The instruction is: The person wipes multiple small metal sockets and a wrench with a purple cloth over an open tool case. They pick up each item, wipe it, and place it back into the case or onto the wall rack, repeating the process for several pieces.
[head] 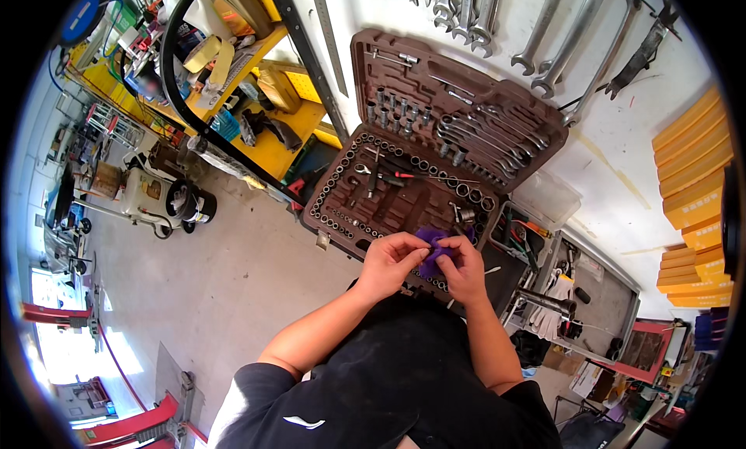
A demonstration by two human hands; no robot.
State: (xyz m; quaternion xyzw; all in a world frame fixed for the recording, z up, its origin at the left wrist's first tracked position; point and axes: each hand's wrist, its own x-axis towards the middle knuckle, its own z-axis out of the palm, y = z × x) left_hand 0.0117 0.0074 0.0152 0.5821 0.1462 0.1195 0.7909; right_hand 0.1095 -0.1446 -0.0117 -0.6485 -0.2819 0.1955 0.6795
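My left hand [393, 265] and my right hand [466, 271] meet over the near right part of a brown tool case [402, 201]. Between their pinched fingertips is a crumpled purple cloth [430, 267]; whether a small part sits inside its folds cannot be seen. Rows of sockets [333, 175] line the case's edges. A ratchet [362, 169] and a screwdriver with a red and black handle [405, 175] lie across its middle. Just beyond my right hand is a chrome tool piece [464, 214]. The raised lid [431, 76] holds combination wrenches [489, 137] and deep sockets [402, 108].
Large wrenches [574, 38] hang on the white wall behind. At right are a tray of hand tools [521, 236] and white work gloves [551, 309]. A yellow shelf [309, 119] with bottles stands at left, with a black bucket [201, 207] on the floor beyond.
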